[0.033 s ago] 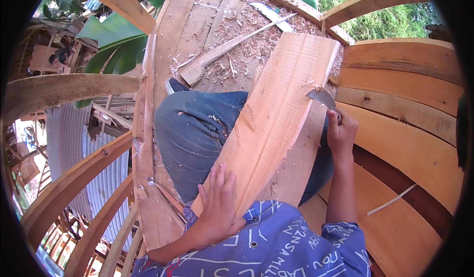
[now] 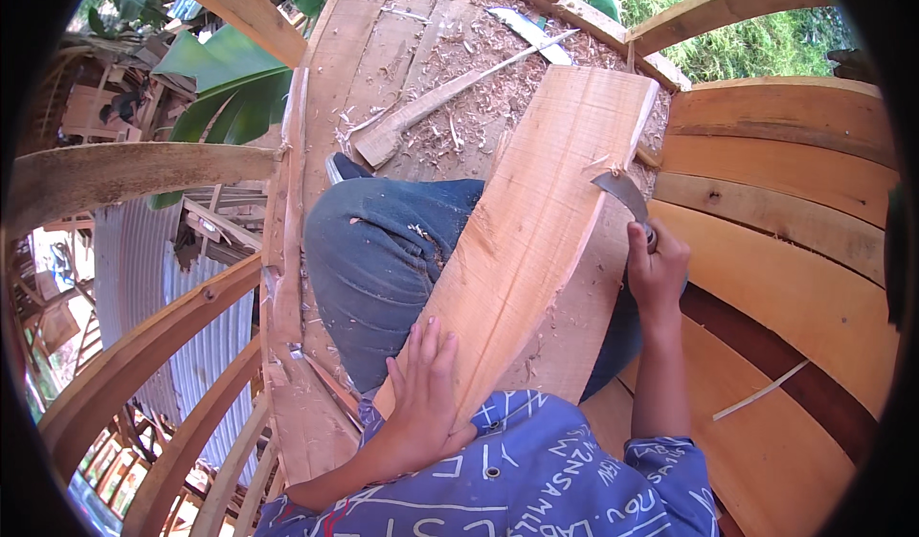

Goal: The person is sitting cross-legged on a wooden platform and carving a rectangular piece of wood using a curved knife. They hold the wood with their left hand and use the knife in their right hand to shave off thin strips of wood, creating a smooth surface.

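Observation:
A long light-brown wooden plank (image 2: 531, 221) lies slanted across my lap, its far end up and to the right. My left hand (image 2: 426, 384) rests on its near end with the fingers stretched out flat and apart. My right hand (image 2: 659, 261) is wrapped round the handle of a knife with a curved grey blade (image 2: 622, 192). The blade meets the plank's right edge in its far half, and a small curl of shaving (image 2: 617, 167) stands beside it.
Shavings and a roughly shaped wooden stick (image 2: 412, 121) lie on the board floor ahead, near a white strip (image 2: 526, 30). Wooden rails (image 2: 153, 355) run along the left; stacked plank boards (image 2: 775, 240) form the right side. A thin strip (image 2: 761, 389) lies there.
My right hand and the knife have shifted very slightly toward me along the plank's edge. My left hand and the plank stay in place.

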{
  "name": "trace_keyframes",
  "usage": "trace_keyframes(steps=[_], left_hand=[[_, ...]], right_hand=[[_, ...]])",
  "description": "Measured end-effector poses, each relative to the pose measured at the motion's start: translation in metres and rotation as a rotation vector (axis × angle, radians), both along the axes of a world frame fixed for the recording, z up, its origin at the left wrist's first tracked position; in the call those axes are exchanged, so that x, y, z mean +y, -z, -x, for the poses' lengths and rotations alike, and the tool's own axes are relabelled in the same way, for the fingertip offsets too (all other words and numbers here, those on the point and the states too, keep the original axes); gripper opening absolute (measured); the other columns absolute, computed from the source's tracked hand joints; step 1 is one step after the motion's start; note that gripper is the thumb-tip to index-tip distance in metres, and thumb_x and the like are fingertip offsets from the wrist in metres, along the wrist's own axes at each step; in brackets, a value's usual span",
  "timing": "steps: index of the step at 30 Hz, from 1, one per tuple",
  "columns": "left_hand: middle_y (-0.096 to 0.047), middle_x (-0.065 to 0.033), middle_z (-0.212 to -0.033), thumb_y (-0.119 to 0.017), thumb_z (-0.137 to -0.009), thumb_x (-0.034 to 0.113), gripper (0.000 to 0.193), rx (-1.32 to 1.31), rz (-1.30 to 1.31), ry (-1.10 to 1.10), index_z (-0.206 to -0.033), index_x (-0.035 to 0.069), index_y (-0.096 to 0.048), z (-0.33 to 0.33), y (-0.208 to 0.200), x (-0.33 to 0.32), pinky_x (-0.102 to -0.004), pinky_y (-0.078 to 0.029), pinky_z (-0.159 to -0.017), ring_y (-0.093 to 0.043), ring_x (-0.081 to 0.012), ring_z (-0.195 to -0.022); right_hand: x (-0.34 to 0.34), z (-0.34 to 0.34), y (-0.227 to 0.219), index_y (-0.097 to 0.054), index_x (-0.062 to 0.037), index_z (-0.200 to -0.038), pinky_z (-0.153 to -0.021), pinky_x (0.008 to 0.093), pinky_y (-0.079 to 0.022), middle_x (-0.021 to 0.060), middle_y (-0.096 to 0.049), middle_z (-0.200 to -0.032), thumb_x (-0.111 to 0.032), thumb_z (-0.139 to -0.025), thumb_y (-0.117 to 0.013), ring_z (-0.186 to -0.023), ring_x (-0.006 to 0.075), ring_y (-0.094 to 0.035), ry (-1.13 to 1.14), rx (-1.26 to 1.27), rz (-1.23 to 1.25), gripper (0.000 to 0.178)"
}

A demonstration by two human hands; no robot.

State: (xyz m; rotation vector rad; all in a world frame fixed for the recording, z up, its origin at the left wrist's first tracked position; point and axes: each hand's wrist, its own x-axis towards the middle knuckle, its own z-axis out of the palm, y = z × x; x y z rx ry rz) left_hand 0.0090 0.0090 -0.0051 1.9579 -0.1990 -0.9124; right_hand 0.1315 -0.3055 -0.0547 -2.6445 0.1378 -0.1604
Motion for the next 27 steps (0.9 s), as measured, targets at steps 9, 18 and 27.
trace_keyframes(steps=[9, 18, 27], left_hand=[[0.000, -0.0323, -0.154, -0.064, -0.072, 0.018, 0.099, 0.002, -0.067, -0.024, -0.149, -0.001, -0.004, 0.002, -0.008, -0.005, -0.0731, -0.005, -0.106, 0.004, -0.0532, -0.144], [0.003, -0.0297, -0.157, -0.061, -0.070, 0.012, 0.102, 0.016, -0.224, 0.046, -0.150, -0.002, 0.001, -0.002, -0.023, -0.020, -0.0574, -0.005, -0.115, 0.004, -0.0450, -0.147], [-0.031, -0.0283, -0.150, -0.058, -0.074, 0.011, 0.086, -0.071, -0.180, -0.043, -0.151, 0.001, -0.019, -0.006, -0.043, -0.003, -0.0416, -0.028, -0.113, -0.030, -0.0416, -0.141]], right_hand=[[0.025, -0.004, -0.010, -0.060, 0.0008, -0.074, -0.053, 0.0406, -0.044, 0.0178, -0.058, -0.060, -0.044, -0.082, -0.072, -0.056, 0.0370, -0.059, 0.087, 0.174, -0.132, 0.047], [0.007, 0.008, -0.008, -0.053, 0.0002, -0.061, -0.053, 0.0386, -0.040, 0.0130, -0.049, -0.052, -0.048, -0.075, -0.077, -0.049, 0.0264, -0.046, 0.298, 0.221, -0.293, 0.056], [-0.036, 0.018, 0.034, -0.046, -0.0073, -0.059, -0.048, 0.0271, -0.026, -0.0083, -0.037, -0.055, -0.027, -0.087, -0.074, -0.054, 0.0029, -0.032, 0.247, 0.086, -1.117, 0.044]])
